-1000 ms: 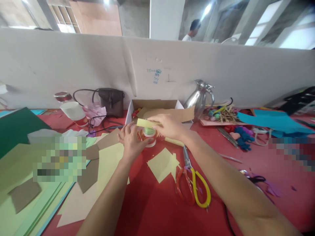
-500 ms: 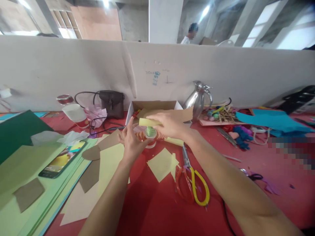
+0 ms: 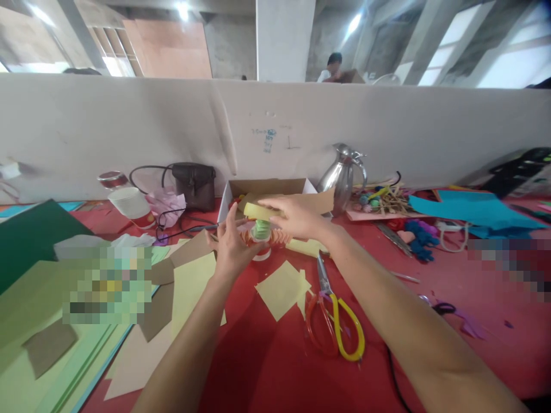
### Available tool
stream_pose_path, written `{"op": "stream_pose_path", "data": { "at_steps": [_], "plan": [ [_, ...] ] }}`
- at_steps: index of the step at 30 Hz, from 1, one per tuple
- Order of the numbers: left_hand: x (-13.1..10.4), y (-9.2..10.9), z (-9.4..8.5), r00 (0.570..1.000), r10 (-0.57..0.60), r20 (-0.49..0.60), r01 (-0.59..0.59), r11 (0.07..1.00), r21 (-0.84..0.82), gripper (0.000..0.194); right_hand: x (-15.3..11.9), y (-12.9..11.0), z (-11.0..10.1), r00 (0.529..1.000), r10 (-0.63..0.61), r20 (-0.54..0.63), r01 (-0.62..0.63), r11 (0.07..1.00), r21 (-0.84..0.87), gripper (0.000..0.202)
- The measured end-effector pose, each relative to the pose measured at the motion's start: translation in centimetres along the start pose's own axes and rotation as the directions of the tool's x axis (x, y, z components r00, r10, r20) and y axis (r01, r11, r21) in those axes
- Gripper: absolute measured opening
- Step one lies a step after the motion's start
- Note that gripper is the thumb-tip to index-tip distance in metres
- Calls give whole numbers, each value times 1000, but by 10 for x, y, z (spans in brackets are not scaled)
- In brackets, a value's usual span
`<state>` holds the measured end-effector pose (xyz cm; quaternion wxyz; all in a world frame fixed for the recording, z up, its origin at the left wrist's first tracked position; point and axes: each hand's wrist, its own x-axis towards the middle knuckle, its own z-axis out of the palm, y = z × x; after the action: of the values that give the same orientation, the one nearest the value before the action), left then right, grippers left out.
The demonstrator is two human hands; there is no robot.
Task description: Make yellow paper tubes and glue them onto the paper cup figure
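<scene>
From my head camera, my right grip (image 3: 297, 215) pinches a yellow paper strip (image 3: 257, 211) over the green roll (image 3: 260, 230) standing on the red worktop (image 3: 267, 355) before the cardboard box (image 3: 267, 187), while my left grip (image 3: 230, 246) cups the roll, fingers spread, scissors (image 3: 333, 315) lying near.

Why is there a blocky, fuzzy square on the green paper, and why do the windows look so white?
In the head view, a pixelated patch hides something on the green paper; another sits at the right edge. The windows are overexposed by daylight. The wide lens bends the white partition, and the left hand looks slightly soft.
</scene>
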<state>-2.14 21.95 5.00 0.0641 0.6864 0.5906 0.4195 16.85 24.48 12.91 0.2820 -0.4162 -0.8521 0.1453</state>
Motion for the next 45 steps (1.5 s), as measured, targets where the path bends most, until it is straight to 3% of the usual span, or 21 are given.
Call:
{"op": "stream_pose_path", "data": {
  "at_steps": [6, 10, 16, 22, 25, 28, 32, 37, 42, 45],
  "plan": [
    [3, -1, -1, 1000, -5, 25, 4, 999, 42, 105, 5, 10, 1, 999, 41, 23, -43, 995, 91, 52],
    [3, -2, -3, 999, 14, 32, -14, 1000, 21, 104, 7, 12, 1, 997, 60, 42, -66, 984, 165, 41],
    [-1, -3, -2, 1000, 12, -9, -12, 999, 39, 94, 5, 11, 3, 997, 66, 33, -71, 982, 173, 33],
    [-7, -7, 7, 998, -20, -59, 21, 1000, 19, 74, 2, -4, 9, 997, 48, 63, -44, 997, -62, 35],
    [-10, -8, 10, 990, -28, -137, 33, 999, 37, 62, 1, -12, 14, 995, 84, 62, -72, 982, -172, 36],
    [-14, -8, 12, 974, 55, -220, -32, 994, 107, 45, 0, -18, 19, 993, 104, 58, -86, 964, -252, 33],
    [-20, -9, 13, 914, 312, -258, -264, 942, 205, 13, 0, -18, 25, 993, 111, 36, -97, 957, -274, 28],
    [-22, -14, 14, 847, 476, -237, -439, 877, 193, 18, 1, -15, 26, 988, 155, 29, -146, 968, -205, 24],
    [-24, -16, 15, 829, 500, -250, -451, 862, 229, 18, 0, -16, 25, 978, 206, 35, -201, 973, -111, 29],
    [-24, -12, 13, 889, 381, -252, -347, 922, 171, 16, -1, -14, 28, 978, 206, 22, -202, 972, -120, 33]
  ]
}}
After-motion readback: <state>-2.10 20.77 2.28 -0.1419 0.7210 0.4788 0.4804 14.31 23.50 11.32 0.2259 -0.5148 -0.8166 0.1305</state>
